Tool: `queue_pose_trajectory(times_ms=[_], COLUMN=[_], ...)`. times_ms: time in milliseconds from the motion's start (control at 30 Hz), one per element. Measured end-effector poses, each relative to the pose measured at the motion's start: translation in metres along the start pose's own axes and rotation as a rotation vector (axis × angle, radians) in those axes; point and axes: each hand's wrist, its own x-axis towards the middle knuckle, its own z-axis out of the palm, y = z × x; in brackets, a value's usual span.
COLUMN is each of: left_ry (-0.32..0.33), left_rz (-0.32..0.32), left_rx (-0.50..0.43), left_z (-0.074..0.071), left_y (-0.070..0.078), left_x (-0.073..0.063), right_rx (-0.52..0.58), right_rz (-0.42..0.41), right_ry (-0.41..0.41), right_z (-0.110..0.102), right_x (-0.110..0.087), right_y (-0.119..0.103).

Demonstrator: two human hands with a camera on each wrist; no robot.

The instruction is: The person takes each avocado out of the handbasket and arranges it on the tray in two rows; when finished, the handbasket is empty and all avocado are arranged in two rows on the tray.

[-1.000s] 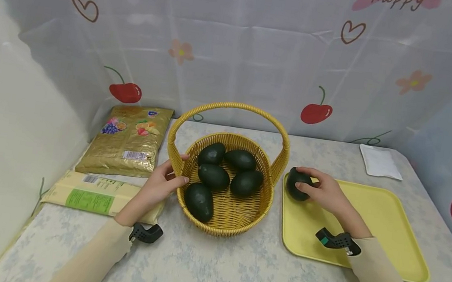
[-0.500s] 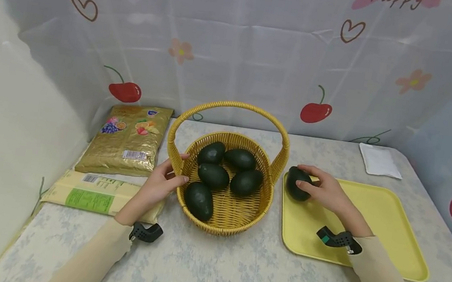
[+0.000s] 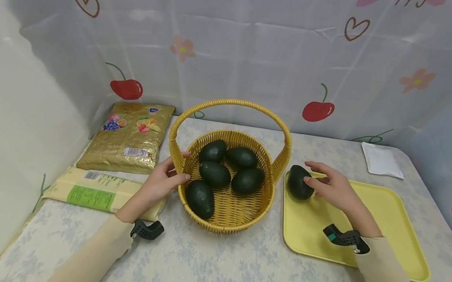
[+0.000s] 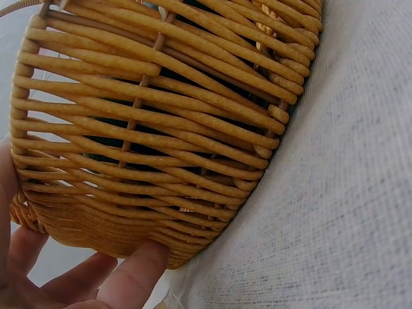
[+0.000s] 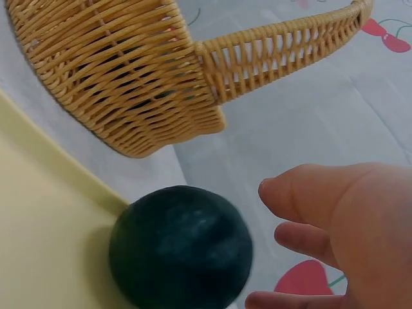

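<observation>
A yellow wicker basket (image 3: 220, 229) with a tall arched handle stands mid-table, holding several dark green avocados (image 3: 215, 175). At its left side my left hand (image 3: 160, 183) grips the rim near the handle's base, thumb over the edge; the left wrist view shows fingertips against the weave (image 4: 148, 122). Another avocado (image 3: 300, 183) lies at the far left corner of the yellow tray (image 3: 373, 227). Just right of it is my right hand (image 3: 333, 187), fingers spread and holding nothing. In the right wrist view a gap shows between this avocado (image 5: 180, 251) and the fingers.
A gold foil bag (image 3: 123, 139) with fruit pictures lies left of the basket. In front of it is a pale yellow packet (image 3: 92, 192), partly behind my left forearm. A small white packet (image 3: 382, 160) lies at the back right. A printed curtain (image 3: 237, 52) hangs behind the table.
My right hand has let go of the avocado on the tray and moved slightly right, its fingers opening. The left hand keeps its hold on the basket.
</observation>
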Motion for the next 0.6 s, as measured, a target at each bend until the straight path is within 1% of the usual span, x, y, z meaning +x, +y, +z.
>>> queue_pose_trajectory(times_ms=[133,267,433,533,600], left_ry=[0.002,0.003,0.005,0.005,0.003], left_rz=[0.0,-0.007,-0.008,-0.003,-0.001], left_rx=[0.0,-0.002,0.001,0.001,0.002], left_z=[0.0,0.0,0.0,0.0,0.0], left_y=[0.0,-0.001,-0.001,0.0,0.0], left_x=[0.0,0.0,0.001,0.002,0.002], right_rx=[-0.035,-0.076,-0.086,-0.073,-0.056], right_rz=[-0.003,-0.018,-0.071,-0.117,-0.166], right_ry=[0.03,0.081,0.144,0.179,0.21], right_z=[-0.009,-0.018,-0.026,-0.027,-0.024], right_x=[-0.005,-0.012,-0.022,-0.028,-0.031], right_y=[-0.004,-0.009,-0.02,-0.027,-0.033])
